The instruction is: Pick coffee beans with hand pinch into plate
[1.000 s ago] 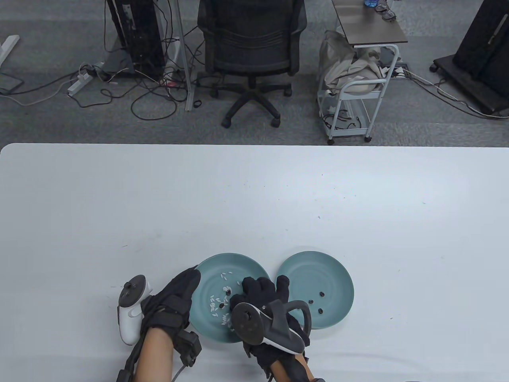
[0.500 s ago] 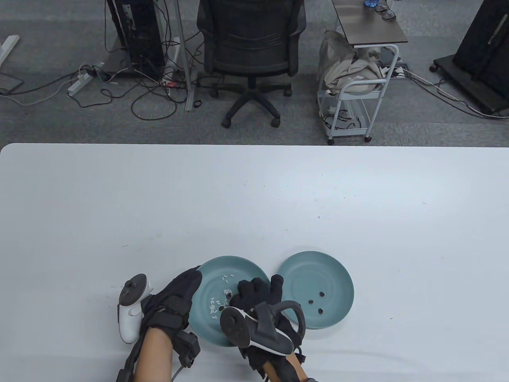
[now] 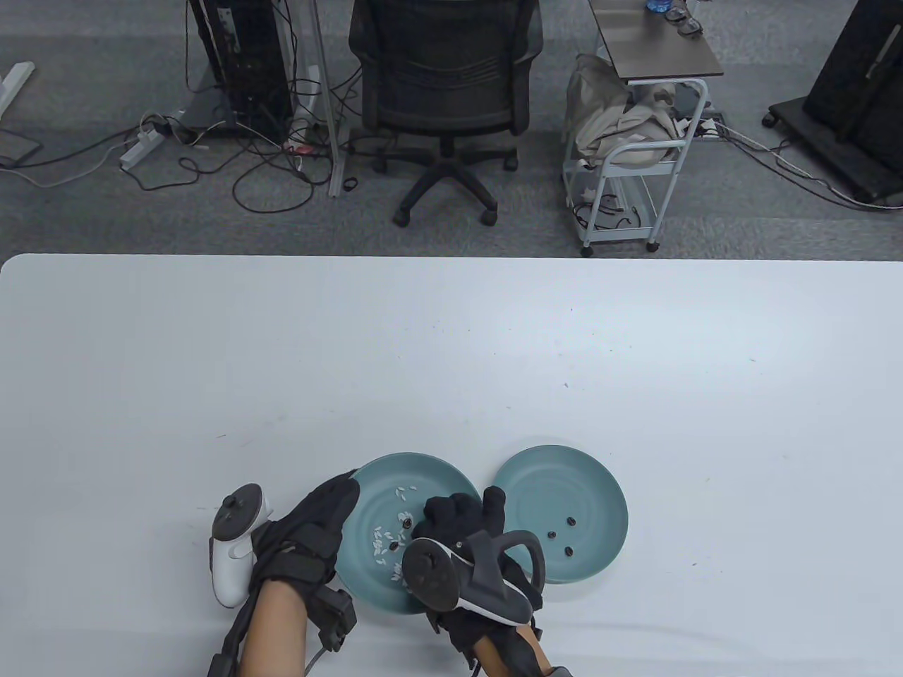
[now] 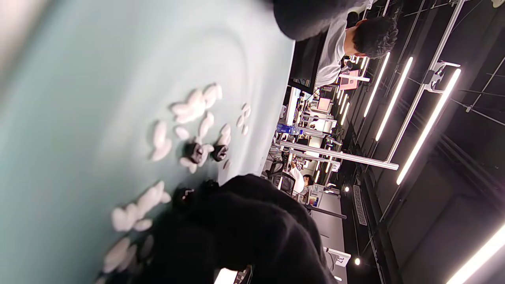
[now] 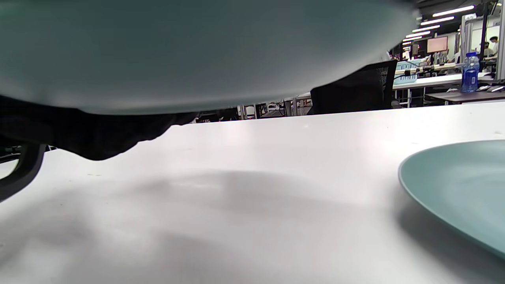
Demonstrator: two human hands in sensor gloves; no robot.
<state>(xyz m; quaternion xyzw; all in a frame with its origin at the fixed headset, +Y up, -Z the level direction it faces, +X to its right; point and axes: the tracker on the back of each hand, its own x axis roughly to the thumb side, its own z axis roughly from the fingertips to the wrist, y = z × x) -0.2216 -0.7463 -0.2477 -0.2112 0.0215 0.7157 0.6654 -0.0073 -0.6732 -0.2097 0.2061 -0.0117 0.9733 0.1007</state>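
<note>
Dark coffee beans (image 3: 389,544) lie among pale grains in the left plate (image 3: 381,493), just left of my right hand (image 3: 458,525) fingertips, which curl down; whether they pinch one I cannot tell.

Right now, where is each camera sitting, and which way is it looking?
Table view: high up, looking down at the left plate, right plate, left hand, right hand.
Left wrist view: tipped sideways, low over the left plate, coffee beans, right hand's fingers.
Right wrist view: near the table, facing the room.
Table and left wrist views share the beans.
</note>
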